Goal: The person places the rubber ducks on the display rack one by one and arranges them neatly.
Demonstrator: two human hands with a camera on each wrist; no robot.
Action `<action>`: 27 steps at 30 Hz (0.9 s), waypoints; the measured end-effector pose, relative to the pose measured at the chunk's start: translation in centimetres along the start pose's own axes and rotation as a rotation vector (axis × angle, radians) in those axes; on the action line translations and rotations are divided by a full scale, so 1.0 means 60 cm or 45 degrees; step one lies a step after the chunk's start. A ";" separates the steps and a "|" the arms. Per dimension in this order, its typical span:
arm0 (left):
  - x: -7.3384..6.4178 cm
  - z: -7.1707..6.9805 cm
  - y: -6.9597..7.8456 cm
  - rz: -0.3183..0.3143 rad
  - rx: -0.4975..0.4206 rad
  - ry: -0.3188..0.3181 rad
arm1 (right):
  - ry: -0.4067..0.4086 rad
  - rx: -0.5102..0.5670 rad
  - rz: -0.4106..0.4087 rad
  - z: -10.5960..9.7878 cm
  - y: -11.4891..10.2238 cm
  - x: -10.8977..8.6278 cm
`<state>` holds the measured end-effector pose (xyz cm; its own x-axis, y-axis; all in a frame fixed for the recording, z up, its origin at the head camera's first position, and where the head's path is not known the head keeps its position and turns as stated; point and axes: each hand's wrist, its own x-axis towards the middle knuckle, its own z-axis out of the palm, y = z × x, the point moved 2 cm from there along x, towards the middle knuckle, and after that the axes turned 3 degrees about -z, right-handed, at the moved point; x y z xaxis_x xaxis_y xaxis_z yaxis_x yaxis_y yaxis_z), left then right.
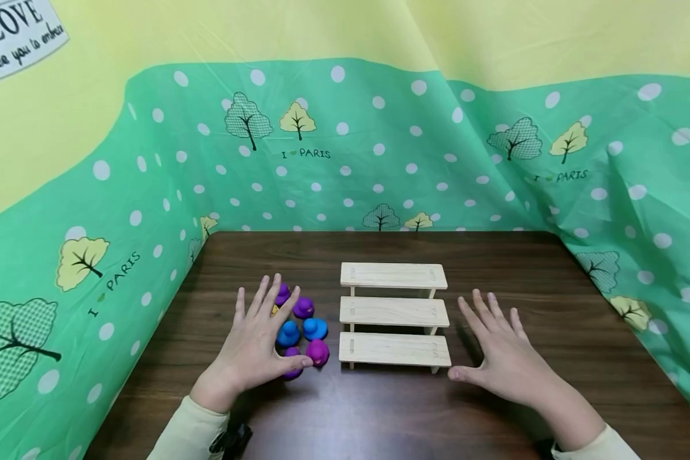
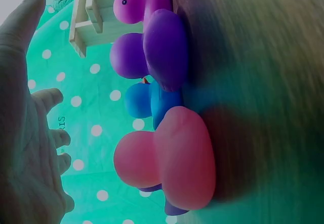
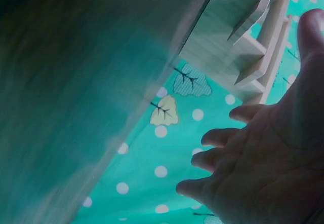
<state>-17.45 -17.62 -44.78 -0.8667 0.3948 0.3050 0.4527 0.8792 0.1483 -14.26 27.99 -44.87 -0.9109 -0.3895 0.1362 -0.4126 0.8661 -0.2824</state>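
Over a cluster of small rubber ducks, my left hand (image 1: 255, 348) is spread with straight fingers and hides some of them. A magenta duck (image 1: 318, 352), a blue duck (image 1: 315, 329) and a purple duck (image 1: 303, 308) show beside its thumb and index finger. In the left wrist view a pink duck (image 2: 187, 158) is nearest, with a purple duck (image 2: 167, 49) beyond it. My right hand (image 1: 503, 358) spreads its fingers at the right of a three-tier wooden step shelf (image 1: 394, 349), thumb tip close to the lowest tier's corner. Neither hand holds anything.
The dark wooden table (image 1: 379, 409) carries the shelf in its middle, with the ducks to the left. A green cloth (image 1: 379, 166) with white dots and trees hangs around the back and sides.
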 end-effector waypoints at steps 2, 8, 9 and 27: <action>0.000 -0.001 0.000 -0.002 -0.004 0.002 | 0.002 0.041 -0.004 0.000 0.000 0.003; -0.001 -0.002 0.001 -0.005 -0.008 -0.006 | 0.000 0.210 -0.003 0.005 -0.002 0.010; -0.001 -0.002 0.001 -0.005 -0.007 -0.005 | -0.006 0.240 0.001 0.005 -0.003 0.011; -0.006 -0.008 -0.007 0.007 -0.136 0.048 | -0.184 0.595 0.107 0.017 0.004 0.022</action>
<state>-17.23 -18.24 -44.51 -0.8565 0.3873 0.3412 0.4790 0.8428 0.2455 -15.59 27.38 -45.73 -0.9193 -0.3926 -0.0288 -0.2671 0.6758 -0.6870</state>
